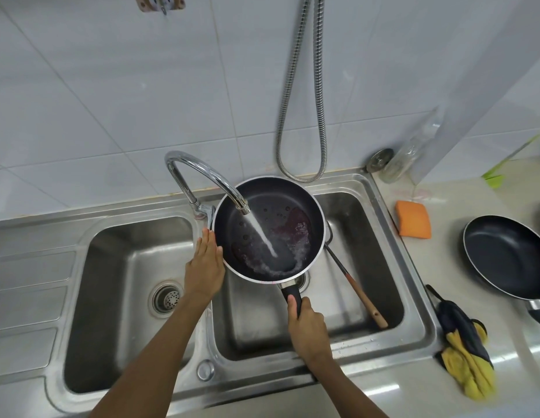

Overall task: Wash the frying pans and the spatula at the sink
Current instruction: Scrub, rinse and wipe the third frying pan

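A: Quick, biggest first. What's where?

B: Double steel sink [112, 297] fills the frame's lower half. The frying pan [280, 206] is at centre, held up over the right basin under the tap [202, 170]. The water stream [262, 233] lands on its floor, with reddish residue and foam pooling toward 5 o'clock. The second pan [509, 260] sits on the counter at 3 o'clock, well apart from the sink.

A: Spatula?

B: The spatula [362, 297] lies in the right basin. Its wooden handle points to 5 o'clock and its head is hidden under the pan. Dark and yellow cloth [464, 351] on the counter at 4 o'clock, orange sponge [413, 218] at 2 to 3 o'clock.

A: Hands?

B: Right hand [308, 321] is wrapped round the pan's black handle at the pan's 6 o'clock. Left hand [205, 263] is flat, fingers straight, pressed to the pan's outer wall at its 9 o'clock, gripping nothing.

A: Risks?

B: My judgement:
- The load rides on one wet grip, so a slip would drop the pan onto the spatula.
- The pan looks tilted, so the stream could splash over the low rim.
- The sponge is out of reach, so the residue may only get rinsed.
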